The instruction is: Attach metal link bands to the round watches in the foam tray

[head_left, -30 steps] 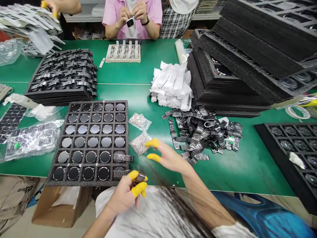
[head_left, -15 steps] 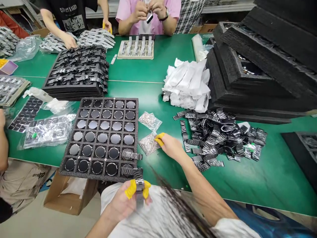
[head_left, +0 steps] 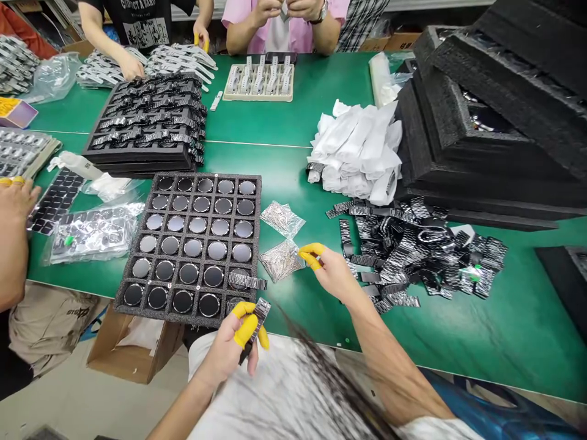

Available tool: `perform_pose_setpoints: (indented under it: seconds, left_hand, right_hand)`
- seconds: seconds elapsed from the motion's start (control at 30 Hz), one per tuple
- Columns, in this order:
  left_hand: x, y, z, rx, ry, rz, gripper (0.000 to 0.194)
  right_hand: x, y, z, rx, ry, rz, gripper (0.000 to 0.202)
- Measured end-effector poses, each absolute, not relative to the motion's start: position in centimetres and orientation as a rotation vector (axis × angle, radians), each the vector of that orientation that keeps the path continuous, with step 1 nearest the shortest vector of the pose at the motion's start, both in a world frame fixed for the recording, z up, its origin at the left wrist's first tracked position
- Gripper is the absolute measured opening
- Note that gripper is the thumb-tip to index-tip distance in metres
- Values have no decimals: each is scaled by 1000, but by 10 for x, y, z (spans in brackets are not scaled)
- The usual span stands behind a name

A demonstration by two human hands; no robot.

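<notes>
My left hand (head_left: 236, 342), with yellow finger covers, is closed around a black metal watch band (head_left: 260, 313) just in front of the foam tray's near right corner. My right hand (head_left: 323, 266) has its covered thumb and finger pinched at the right edge of an open bag of small metal pins (head_left: 279, 261); whatever lies between the fingertips is too small to make out. A second bag of pins (head_left: 280, 218) lies just behind. The black foam tray (head_left: 219, 235) holds rows of round watch faces, and a band (head_left: 247, 281) sticks out over its right edge.
Loose black bands (head_left: 403, 250) are heaped at the right, below white-wrapped pieces (head_left: 358, 146) and tall stacked foam trays (head_left: 440, 153). Banded watches (head_left: 147, 122) fill a stack at back left. Co-workers' hands (head_left: 131, 66) are across the table; another person's hand (head_left: 18, 198) is at far left.
The held band has turned and tilted as my left hand shifted up. My right fingertips moved from over the pins to the bag's right edge. The whole view has shifted slightly.
</notes>
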State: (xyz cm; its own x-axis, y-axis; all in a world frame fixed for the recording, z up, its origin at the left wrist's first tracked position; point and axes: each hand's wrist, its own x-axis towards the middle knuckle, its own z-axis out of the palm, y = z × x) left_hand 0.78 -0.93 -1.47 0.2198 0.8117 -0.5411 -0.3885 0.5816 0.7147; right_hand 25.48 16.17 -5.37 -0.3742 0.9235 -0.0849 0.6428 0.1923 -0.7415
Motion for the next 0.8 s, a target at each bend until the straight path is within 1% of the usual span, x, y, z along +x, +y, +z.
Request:
perform_pose_setpoints:
  seconds: [0.1,0.17,0.27,0.37,0.57,0.67,0.8]
  left_hand:
    - [10,-8,-9,519,1198,886,51]
    - [9,-7,-6,564,1267,886,53]
    - [8,-8,-4,646,1302,856,58]
    - [7,-8,-5,657,1281,832,60]
    - [3,-9,-12,662,1301,793,61]
    - [3,-8,-10,705,1341,742,57]
    - [8,-4,2,727,1346,702,52]
  right_hand:
    - [240,127,-36,-1227,-1507,1595,24]
    - [227,100,-28,-1089,-1221,1949,26]
    - [211,71,-25,-902,-893,2224,40]
    - [202,61,-28,-810,-709,2308,48]
    - [201,63,-36,-799,-604,2362,44]
    - [202,63,-38,-828,-558,2370,45]
    - [195,57,-41,-880,-542,2329,52]
